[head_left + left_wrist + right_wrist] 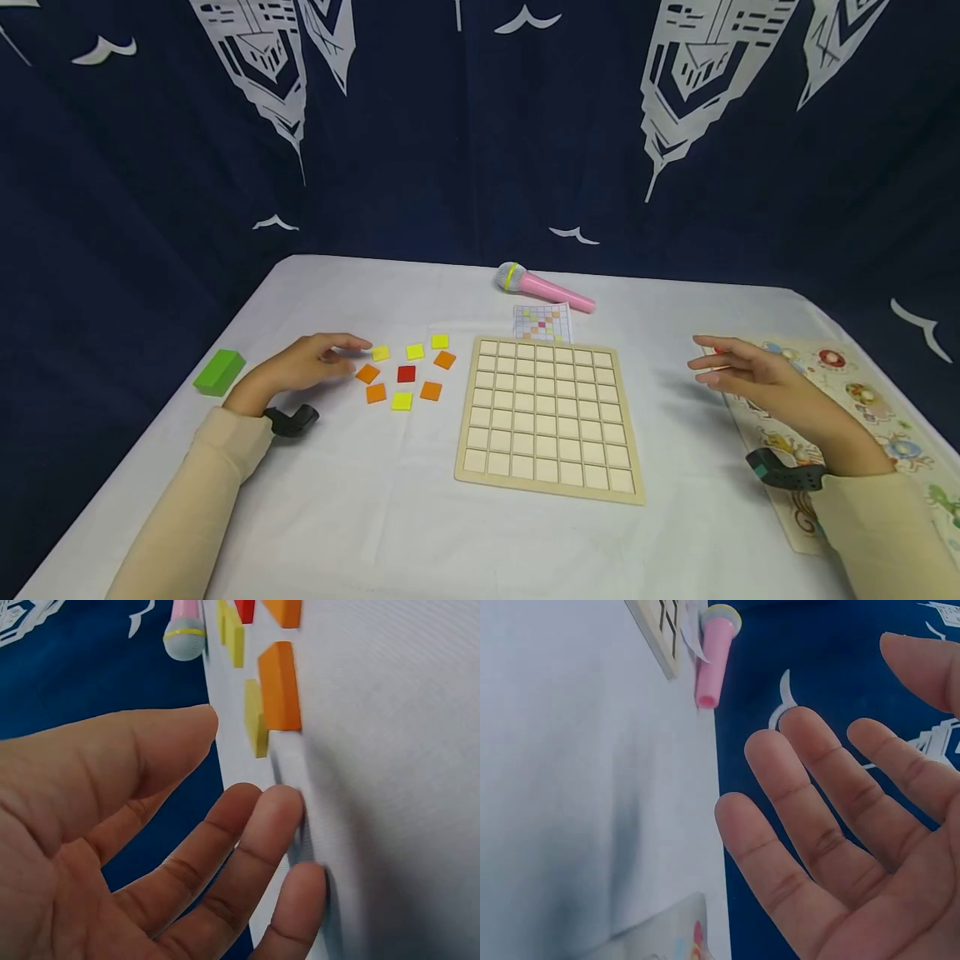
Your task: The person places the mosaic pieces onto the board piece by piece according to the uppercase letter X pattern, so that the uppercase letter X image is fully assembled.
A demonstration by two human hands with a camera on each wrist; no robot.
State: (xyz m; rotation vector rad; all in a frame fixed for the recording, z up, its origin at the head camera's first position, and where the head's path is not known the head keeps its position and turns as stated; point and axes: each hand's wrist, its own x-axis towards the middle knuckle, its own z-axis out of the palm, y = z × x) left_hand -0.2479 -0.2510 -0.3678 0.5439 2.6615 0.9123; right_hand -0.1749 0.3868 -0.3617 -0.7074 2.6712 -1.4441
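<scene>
Green block (219, 372): lying at the far left of the counter (360, 517), well apart from the other pieces.
Left hand (311, 365): resting on the counter with fingers relaxed and slightly spread, gripping nothing; fingertips (289, 814) touching the cloth just beside the nearest orange tile (367, 373).
Coloured tiles (406, 374): lying loose in a cluster between the left hand and the board; yellow ones along the far side, a red one in the middle, orange and yellow around it.
Grid board (550, 419): lying flat at the counter's centre, all cells showing bare.
Pattern card (543, 322): lying just behind the board.
Pink microphone (543, 287): lying on its side behind the card.
Right hand (738, 375): hovering above the counter, fingers straight and spread, holding nothing.
Picture puzzle board (862, 400): lying at the right edge, beneath the right hand and forearm.
</scene>
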